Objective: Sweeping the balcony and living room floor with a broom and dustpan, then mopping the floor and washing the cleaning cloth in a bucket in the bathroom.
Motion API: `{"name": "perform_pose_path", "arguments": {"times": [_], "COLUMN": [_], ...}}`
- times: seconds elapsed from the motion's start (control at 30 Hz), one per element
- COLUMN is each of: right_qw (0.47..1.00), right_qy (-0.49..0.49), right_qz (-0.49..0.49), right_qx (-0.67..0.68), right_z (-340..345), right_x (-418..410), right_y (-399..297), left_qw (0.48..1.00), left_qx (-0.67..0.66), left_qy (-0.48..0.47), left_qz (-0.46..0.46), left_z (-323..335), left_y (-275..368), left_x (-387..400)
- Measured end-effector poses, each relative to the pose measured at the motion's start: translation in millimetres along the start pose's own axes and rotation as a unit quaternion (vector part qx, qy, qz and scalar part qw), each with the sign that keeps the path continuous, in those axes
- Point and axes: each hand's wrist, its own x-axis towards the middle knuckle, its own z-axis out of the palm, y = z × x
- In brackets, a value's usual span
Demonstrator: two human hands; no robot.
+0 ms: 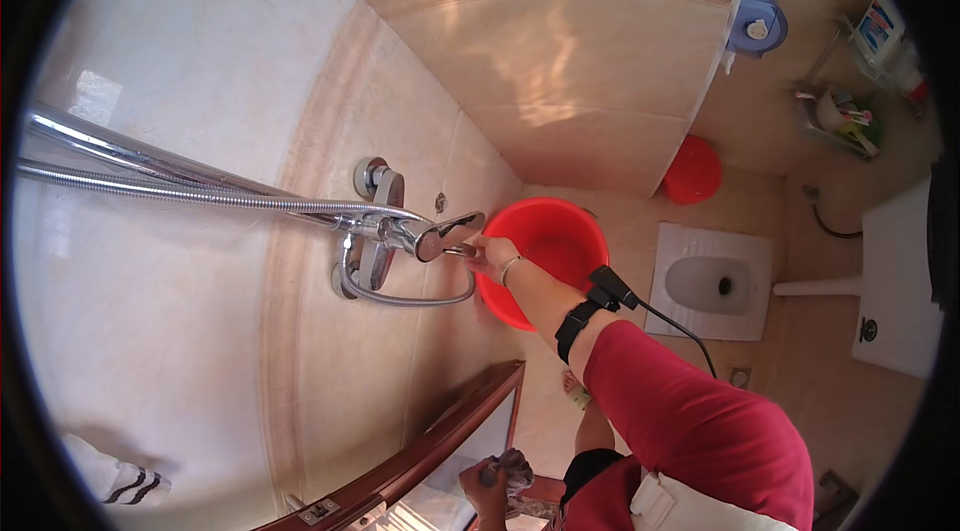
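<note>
My right hand (495, 257) reaches over a red plastic basin (559, 220) to a chrome shower mixer tap (405, 235) on the tiled wall. Its bent fingers are on the tap's outer end, by the lever and spout; which part they grip is partly hidden. A bracelet circles that wrist, and a black strap with a cabled device (611, 287) is on the forearm. Low in the view, my left hand (484, 490) holds a bunched greyish cloth (516, 471). The basin stands on the floor against the wall, below the tap.
A metal shower hose (405, 300) loops below the mixer. Nearby stands an open wood-framed door (420, 441). Behind a partition edge are a squat toilet (712, 282), a red bucket-like container (694, 169), a white cistern (900, 283) and a blue paper dispenser (756, 13).
</note>
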Motion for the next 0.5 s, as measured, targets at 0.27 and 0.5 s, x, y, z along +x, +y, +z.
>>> {"name": "perform_pose_path", "arguments": {"times": [0.27,0.5], "right_qw": [0.999,0.948], "right_qy": [0.019,-0.009], "right_qz": [-0.001,-0.04], "right_qx": [-0.042,-0.316], "right_z": [18.3,-7.7], "right_x": [24.6,41.9], "right_y": [22.7,22.5], "left_qw": [1.0,0.999], "left_qx": [0.015,0.011], "left_qy": [0.007,-0.01], "left_qz": [0.007,0.037], "left_z": [-6.4,-1.3], "left_y": [2.0,21.7], "left_x": [3.6,12.4]}}
